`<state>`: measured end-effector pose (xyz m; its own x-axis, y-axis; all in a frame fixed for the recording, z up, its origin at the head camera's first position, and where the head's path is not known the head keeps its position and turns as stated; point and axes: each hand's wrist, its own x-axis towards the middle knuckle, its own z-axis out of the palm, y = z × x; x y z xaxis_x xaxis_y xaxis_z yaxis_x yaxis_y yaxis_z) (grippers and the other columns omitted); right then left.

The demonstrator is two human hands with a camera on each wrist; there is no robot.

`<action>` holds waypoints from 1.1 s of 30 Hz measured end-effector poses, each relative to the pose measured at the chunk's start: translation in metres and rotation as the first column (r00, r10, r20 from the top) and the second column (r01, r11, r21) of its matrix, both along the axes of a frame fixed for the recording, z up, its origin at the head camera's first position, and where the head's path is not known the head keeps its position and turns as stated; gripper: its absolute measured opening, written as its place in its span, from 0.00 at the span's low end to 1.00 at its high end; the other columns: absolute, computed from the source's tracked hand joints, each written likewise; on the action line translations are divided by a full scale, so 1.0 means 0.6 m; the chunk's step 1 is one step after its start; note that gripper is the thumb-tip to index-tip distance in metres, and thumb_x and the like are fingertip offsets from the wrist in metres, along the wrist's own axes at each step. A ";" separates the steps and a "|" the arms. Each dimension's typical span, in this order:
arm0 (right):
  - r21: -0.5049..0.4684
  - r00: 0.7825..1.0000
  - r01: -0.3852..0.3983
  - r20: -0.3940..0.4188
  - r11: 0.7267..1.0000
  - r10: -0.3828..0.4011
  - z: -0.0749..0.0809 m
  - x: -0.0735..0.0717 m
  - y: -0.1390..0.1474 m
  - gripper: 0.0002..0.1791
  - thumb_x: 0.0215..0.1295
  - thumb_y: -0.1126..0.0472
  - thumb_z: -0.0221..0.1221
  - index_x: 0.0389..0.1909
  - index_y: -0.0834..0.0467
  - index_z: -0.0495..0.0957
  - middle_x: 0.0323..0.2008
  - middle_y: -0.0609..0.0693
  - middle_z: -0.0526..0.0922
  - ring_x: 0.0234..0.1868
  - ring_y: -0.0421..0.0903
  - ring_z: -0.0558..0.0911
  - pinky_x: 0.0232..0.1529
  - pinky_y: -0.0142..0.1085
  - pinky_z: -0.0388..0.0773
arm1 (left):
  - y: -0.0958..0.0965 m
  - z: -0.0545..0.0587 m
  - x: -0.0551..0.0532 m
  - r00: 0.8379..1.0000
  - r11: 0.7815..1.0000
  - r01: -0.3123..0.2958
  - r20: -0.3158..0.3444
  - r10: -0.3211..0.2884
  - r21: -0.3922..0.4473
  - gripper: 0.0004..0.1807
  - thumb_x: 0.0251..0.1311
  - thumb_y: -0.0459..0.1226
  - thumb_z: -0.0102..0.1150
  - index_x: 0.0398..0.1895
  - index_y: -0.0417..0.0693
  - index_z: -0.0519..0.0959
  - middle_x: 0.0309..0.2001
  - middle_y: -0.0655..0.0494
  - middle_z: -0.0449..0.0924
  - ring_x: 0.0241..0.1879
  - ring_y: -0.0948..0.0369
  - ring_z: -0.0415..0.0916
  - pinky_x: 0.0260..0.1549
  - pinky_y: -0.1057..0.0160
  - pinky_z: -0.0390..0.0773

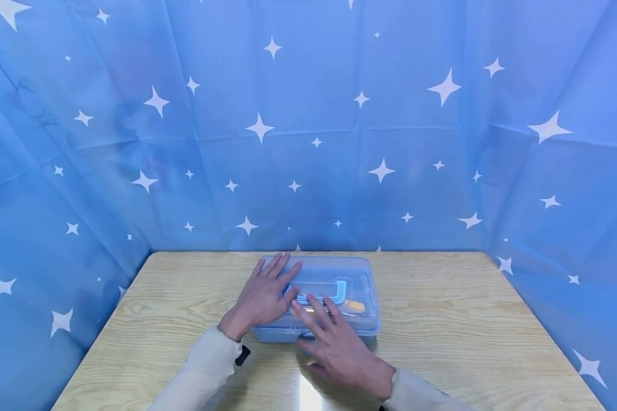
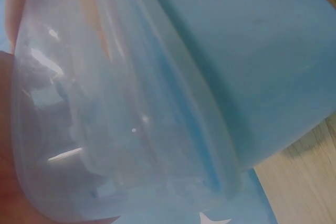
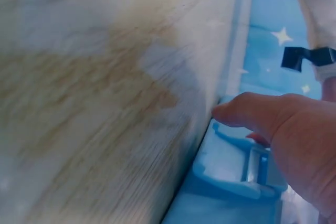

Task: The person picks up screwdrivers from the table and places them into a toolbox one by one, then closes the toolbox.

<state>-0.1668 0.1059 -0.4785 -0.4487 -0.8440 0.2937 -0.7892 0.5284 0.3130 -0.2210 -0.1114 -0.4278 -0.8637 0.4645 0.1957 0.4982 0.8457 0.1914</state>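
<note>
A storage box with a clear lid (image 1: 316, 269) and a light blue base (image 2: 273, 72) stands on the table. A blue carrying handle (image 1: 341, 291) is set into the lid, and an orange-yellow item (image 1: 356, 306) shows through the plastic. My left hand (image 1: 264, 297) rests on the lid's left side, fingers spread and straight. My right hand (image 1: 341, 354) reaches over the box's front edge, fingers extended above the lid. In the right wrist view, the right thumb (image 3: 252, 111) is right at the blue front latch (image 3: 236, 161).
The light wooden table (image 1: 452, 319) extends on both sides of the box. A blue curtain with white stars (image 1: 319, 114) hangs behind and along the sides. The box sits near the table's back edge.
</note>
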 end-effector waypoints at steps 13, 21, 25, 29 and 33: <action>-0.041 0.990 -0.039 0.137 0.998 0.044 0.018 0.003 0.004 0.26 0.51 0.36 0.70 0.49 0.41 0.80 0.79 0.58 0.39 0.77 0.65 0.47 0.70 0.63 0.55 | -0.002 -0.004 0.000 1.000 0.999 0.000 0.008 -0.001 0.043 0.30 0.75 0.52 0.40 0.76 0.53 0.61 0.77 0.45 0.53 0.77 0.48 0.47 0.74 0.40 0.43; -0.162 0.977 -0.132 0.147 0.978 0.157 0.043 -0.005 0.018 0.16 0.59 0.51 0.70 0.48 0.44 0.83 0.76 0.57 0.55 0.74 0.62 0.59 0.66 0.58 0.65 | -0.002 -0.004 0.000 1.000 0.999 -0.001 0.018 0.000 0.043 0.31 0.75 0.52 0.40 0.76 0.54 0.60 0.77 0.46 0.53 0.78 0.49 0.47 0.75 0.40 0.43; -0.179 0.974 -0.164 0.126 0.970 0.188 0.050 -0.011 0.022 0.17 0.57 0.54 0.71 0.49 0.45 0.82 0.74 0.56 0.60 0.72 0.60 0.62 0.65 0.55 0.67 | -0.002 -0.002 0.000 1.000 0.999 0.005 0.015 -0.006 0.046 0.30 0.75 0.52 0.40 0.76 0.54 0.60 0.77 0.46 0.53 0.77 0.49 0.47 0.75 0.40 0.43; -0.178 0.973 -0.183 0.110 0.967 0.204 0.055 -0.017 0.025 0.20 0.57 0.55 0.71 0.51 0.47 0.81 0.73 0.55 0.64 0.71 0.58 0.66 0.66 0.52 0.68 | -0.003 -0.002 0.000 1.000 0.999 0.013 0.008 -0.014 0.051 0.31 0.75 0.52 0.40 0.76 0.53 0.60 0.77 0.45 0.53 0.77 0.48 0.47 0.74 0.40 0.44; -0.187 0.971 -0.196 0.099 0.963 0.217 0.062 -0.024 0.030 0.25 0.57 0.56 0.71 0.56 0.48 0.79 0.70 0.53 0.68 0.69 0.54 0.69 0.67 0.49 0.69 | -0.003 -0.004 0.000 1.000 0.999 0.016 -0.002 -0.016 0.051 0.31 0.74 0.52 0.41 0.76 0.53 0.61 0.77 0.44 0.54 0.77 0.48 0.48 0.74 0.40 0.44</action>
